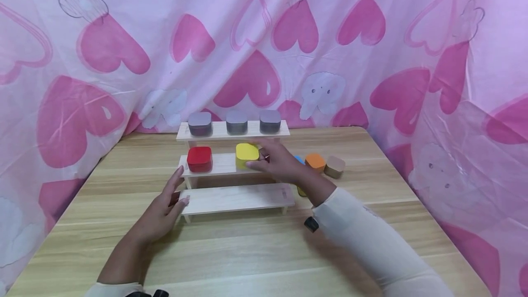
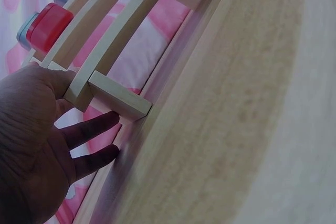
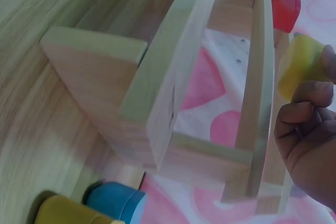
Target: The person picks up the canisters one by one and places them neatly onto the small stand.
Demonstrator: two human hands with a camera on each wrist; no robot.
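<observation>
Three tiers make up a pale wooden stand (image 1: 239, 197), set near the far edge of the tabletop (image 1: 231, 251), about midway between its left and right edges. That tabletop is light wood, its grain running in bands from side to side. Behind the far edge, and down along the left and right edges, hangs a pale pink cloth (image 1: 309, 61) printed with darker hearts (image 1: 247, 81) and whitish elephants (image 1: 323, 97).

The right hand (image 1: 278, 158) pinches the yellow tin (image 1: 247, 154) between thumb and fingers, at the right half of the middle tier (image 1: 224, 163); whether its base touches the wood I cannot tell. At the left end of that tier stands the red tin (image 1: 200, 159). The left hand (image 1: 161, 214) has its fingers apart, thumb against the left end of the bottom tier. Three grey tins (image 1: 237, 123) line the top tier (image 1: 219, 127).

Toward the tabletop's far right corner, beside the stand, are blue (image 3: 115, 202), orange (image 1: 316, 162), brown (image 1: 334, 167) and mustard (image 3: 68, 212) tins. A faint mark (image 1: 284, 193) at the bottom tier's right end is too small to make out.
</observation>
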